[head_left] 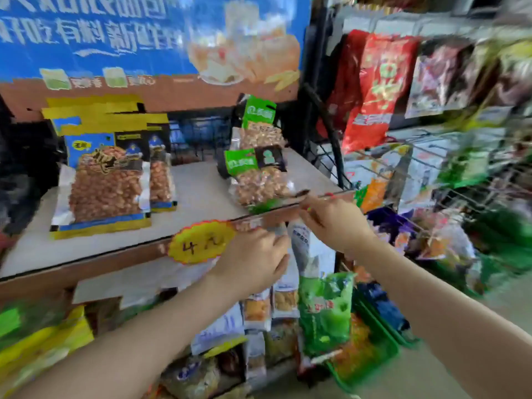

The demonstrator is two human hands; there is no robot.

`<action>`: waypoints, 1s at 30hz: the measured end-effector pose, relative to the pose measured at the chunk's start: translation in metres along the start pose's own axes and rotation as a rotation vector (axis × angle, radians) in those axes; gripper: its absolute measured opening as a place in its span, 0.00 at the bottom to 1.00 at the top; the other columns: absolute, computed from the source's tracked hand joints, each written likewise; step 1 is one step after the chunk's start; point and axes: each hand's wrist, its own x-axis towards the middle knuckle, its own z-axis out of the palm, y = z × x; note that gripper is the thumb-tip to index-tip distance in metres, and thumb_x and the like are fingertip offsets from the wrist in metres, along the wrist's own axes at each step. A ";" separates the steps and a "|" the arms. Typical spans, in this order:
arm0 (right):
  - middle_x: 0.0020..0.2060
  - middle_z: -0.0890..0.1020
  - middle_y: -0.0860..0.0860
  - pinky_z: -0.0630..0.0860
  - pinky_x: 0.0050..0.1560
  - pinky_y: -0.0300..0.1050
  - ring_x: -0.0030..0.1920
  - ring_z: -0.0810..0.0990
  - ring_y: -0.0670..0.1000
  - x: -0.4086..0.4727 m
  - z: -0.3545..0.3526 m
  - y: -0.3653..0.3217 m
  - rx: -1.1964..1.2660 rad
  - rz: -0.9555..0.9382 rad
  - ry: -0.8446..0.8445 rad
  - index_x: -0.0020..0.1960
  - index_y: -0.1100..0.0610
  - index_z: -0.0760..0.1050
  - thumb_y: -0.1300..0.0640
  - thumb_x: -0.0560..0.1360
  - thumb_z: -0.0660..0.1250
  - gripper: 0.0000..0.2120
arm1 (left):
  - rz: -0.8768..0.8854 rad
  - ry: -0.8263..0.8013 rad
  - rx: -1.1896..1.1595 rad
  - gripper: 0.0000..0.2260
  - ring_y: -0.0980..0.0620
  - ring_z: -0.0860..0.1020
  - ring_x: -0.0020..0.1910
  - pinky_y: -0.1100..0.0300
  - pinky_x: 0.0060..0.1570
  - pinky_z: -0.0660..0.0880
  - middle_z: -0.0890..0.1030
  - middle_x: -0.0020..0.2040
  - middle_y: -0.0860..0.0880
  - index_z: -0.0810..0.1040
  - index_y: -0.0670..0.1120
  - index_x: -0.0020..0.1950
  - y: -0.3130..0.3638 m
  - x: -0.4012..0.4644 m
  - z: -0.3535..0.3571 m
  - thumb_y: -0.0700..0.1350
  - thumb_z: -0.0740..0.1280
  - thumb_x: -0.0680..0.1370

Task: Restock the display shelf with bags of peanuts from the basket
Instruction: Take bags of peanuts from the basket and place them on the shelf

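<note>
shelf (201,194): pale board, yellow price tag (201,242) on front edge
blue peanut bags (106,182): upright, left side of shelf
green peanut bags (259,174): two, right side, front one near the edge
my right hand (334,223): fingers curled at shelf edge by front green bag; grip unclear, blurred
my left hand (253,260): just below shelf edge, fingers bent against hanging packets (285,286); can't tell if gripping
basket (371,358): green, low right

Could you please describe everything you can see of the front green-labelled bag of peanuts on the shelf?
The front green-labelled bag is a clear plastic pouch of pale peanuts with a green and dark header. It leans back at the shelf front edge, ahead of a similar bag. The right hand is beside its lower right corner; contact is unclear.
</note>
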 end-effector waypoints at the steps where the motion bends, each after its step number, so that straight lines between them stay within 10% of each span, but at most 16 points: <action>1: 0.37 0.83 0.59 0.74 0.32 0.51 0.38 0.82 0.62 -0.032 0.002 0.023 -0.043 0.054 -0.022 0.54 0.57 0.75 0.44 0.77 0.52 0.20 | 0.021 -0.146 -0.002 0.09 0.43 0.79 0.35 0.59 0.25 0.71 0.79 0.36 0.44 0.75 0.43 0.46 0.026 0.007 0.021 0.44 0.57 0.73; 4: 0.51 0.81 0.58 0.74 0.42 0.51 0.50 0.80 0.62 -0.128 0.012 0.084 -0.090 0.325 -0.243 0.58 0.55 0.71 0.47 0.79 0.55 0.15 | 0.076 -0.554 -0.015 0.12 0.41 0.78 0.52 0.56 0.34 0.66 0.77 0.55 0.42 0.70 0.44 0.61 0.107 0.018 0.089 0.44 0.57 0.79; 12: 0.52 0.80 0.59 0.76 0.47 0.50 0.51 0.80 0.61 -0.384 0.066 0.188 0.082 0.900 -0.697 0.54 0.57 0.70 0.49 0.78 0.56 0.13 | 0.145 -1.045 -0.110 0.12 0.40 0.76 0.58 0.49 0.51 0.74 0.78 0.58 0.40 0.72 0.42 0.58 0.277 0.010 0.242 0.45 0.57 0.78; 30: 0.44 0.75 0.55 0.70 0.41 0.48 0.42 0.71 0.56 -0.652 0.472 0.226 0.520 1.564 -0.890 0.44 0.57 0.67 0.59 0.77 0.53 0.06 | 0.009 -1.460 -0.333 0.09 0.42 0.75 0.54 0.51 0.47 0.73 0.74 0.58 0.44 0.68 0.44 0.57 0.394 -0.158 0.661 0.45 0.55 0.79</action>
